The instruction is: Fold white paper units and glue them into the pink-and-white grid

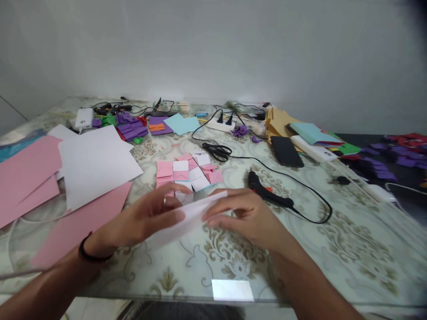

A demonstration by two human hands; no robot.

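A pale pinkish-white sheet of paper, blurred by motion, is held in the air between my two hands. My left hand pinches its left part, thumb in front; a ring and a dark wristband show. At the sheet's right end, my right hand grips it between thumb and fingers. Just beyond them lie folded pink and white paper pieces, partly hidden by my fingers. A small white paper rectangle rests at the table's front edge.
Large white sheets and pink sheets cover the left side. Black scissors lie behind the folded pieces. A corded glue gun, a black phone and a power bank are to the right. A power strip stands at the back.
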